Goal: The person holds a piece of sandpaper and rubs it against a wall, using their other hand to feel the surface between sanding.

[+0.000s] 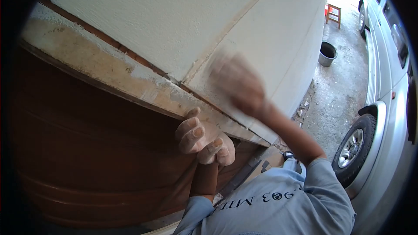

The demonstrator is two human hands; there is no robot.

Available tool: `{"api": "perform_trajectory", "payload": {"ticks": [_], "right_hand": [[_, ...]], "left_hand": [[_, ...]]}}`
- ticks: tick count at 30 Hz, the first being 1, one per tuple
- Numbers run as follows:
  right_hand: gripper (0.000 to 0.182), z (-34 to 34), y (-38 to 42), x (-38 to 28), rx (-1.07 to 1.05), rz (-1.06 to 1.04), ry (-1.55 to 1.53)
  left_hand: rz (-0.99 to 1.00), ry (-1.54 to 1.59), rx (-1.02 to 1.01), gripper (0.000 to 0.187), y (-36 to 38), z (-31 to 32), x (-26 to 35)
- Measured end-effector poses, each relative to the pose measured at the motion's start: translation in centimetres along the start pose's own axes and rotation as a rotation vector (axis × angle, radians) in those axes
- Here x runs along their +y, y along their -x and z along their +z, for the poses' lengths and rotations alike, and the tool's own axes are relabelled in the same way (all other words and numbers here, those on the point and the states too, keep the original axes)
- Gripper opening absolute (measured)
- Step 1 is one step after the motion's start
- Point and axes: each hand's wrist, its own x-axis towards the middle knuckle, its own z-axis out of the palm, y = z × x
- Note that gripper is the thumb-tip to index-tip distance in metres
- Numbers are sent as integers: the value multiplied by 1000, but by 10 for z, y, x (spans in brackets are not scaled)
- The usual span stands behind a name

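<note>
My left hand (205, 141), dusted white, is under the lower edge of a beige plastered strip (104, 63). Its fingers curl inward, and whatever lies inside them cannot be made out. My right hand (237, 82) is at the off-white wall panel (170, 21), above and right of my left hand. Motion smears its fingers, so their pose and anything in them are hidden. A narrow reddish-brown gap (130, 53) runs between the strip and the panel. A beige seam line (230, 26) crosses the panel.
Below the strip is a dark brown ribbed surface (96, 161). On the right stands a silver vehicle (387, 56) with a large wheel (355, 148). A dark bucket (327, 54) and a wooden stool (334, 15) stand on the concrete ground (339, 91). Rubble lies along the wall's foot.
</note>
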Motion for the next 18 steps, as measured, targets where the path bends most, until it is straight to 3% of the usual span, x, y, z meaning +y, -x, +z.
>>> {"api": "perform_trajectory", "payload": {"ticks": [4, 5, 8, 9, 11, 12, 13, 14, 16, 17, 18], "right_hand": [[56, -3, -28, 1, 214, 309, 49], [54, 7, -24, -20, 96, 149, -5], [44, 6, -12, 10, 29, -31, 129], [43, -8, -19, 27, 166, 134, 107], [44, -6, -26, 13, 227, 299, 82], [45, -3, -30, 6, 263, 372, 76], [49, 1, -29, -13, 143, 180, 63], [51, -3, -29, -32, 19, 182, -101], [48, -3, -18, 14, 110, 5, 33], [42, -9, -23, 37, 233, 174, 147], [42, -10, -23, 37, 232, 174, 150]], "left_hand": [[-8, -9, 3, 38, 1, -3, 2], [3, -3, 21, 38, 1, 0, -1], [-70, -83, 172, 33, 0, 10, 3], [-53, -57, 118, 34, 0, 6, 2], [-24, -14, 21, 37, -1, 0, 2], [-45, -45, 78, 35, -1, 3, 3], [-64, -71, 136, 33, -2, 8, 5], [-87, -94, 189, 32, -2, 12, 5], [-101, -94, 161, 32, -1, 11, 7], [-104, -97, 149, 32, -1, 8, 7], [-105, -94, 150, 32, -1, 9, 7]]}}
